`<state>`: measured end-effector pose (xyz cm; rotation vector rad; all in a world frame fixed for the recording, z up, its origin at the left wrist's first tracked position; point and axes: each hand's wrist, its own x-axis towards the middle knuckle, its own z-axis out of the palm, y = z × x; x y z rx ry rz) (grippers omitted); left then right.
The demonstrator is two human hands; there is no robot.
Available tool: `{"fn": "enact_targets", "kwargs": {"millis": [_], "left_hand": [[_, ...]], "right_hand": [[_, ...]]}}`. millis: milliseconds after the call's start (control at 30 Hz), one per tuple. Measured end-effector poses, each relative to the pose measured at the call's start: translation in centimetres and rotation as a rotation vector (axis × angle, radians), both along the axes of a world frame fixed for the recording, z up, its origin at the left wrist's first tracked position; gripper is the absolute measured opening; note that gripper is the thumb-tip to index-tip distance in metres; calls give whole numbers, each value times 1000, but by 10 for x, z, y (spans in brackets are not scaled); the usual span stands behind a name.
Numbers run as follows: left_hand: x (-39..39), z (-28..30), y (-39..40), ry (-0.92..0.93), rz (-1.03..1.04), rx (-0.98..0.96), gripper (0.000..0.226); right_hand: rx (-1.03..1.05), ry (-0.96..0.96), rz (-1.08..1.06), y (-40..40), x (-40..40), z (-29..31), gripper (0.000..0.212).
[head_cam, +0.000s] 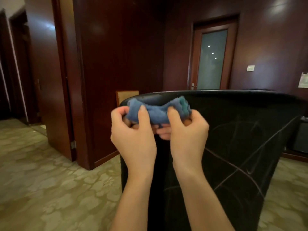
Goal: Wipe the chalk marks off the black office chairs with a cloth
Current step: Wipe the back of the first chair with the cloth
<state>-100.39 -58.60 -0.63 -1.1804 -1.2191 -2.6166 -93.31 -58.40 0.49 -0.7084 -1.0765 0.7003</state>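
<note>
A person's two bare forearms are reaching forward from the bottom of the view, and both hands are holding a bunched blue cloth (157, 110) in front of the upper back of a black office chair (233, 130). The left hand (133, 132) is gripping the left end of the cloth, thumb pressing on top and fingers curling underneath. The right hand (186, 132) is gripping the right end the same way, its thumb lying over the fabric. The hands are sitting close together, their lower fingers meeting or nearly meeting under the cloth, which is sagging a little in the middle between them. The chair's backrest is facing the camera, filling the lower right of the view, and pale chalk marks (233, 167) are crossing its dark surface as long thin lines and curves to the right of the hands. Beyond the chair, dark red-brown wood panelling (120, 55) is covering the walls, and a door with a frosted glass panel (211, 59) is standing at the back. A pale wall switch (250, 68) is showing to the right of that door. A beige patterned carpet (50, 189) is covering the floor on the left.
</note>
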Motion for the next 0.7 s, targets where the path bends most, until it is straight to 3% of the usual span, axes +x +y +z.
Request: {"fn": "enact_targets", "kwargs": {"millis": [267, 433, 700], "left_hand": [[0, 35, 5, 90, -18, 21, 12], [10, -19, 8, 205, 103, -70, 20], [15, -104, 11, 172, 36, -273, 21]], "right_hand": [[148, -70, -49, 1, 17, 33, 8], [20, -92, -95, 7, 19, -11, 6], [-299, -141, -141, 12, 18, -93, 8]]}}
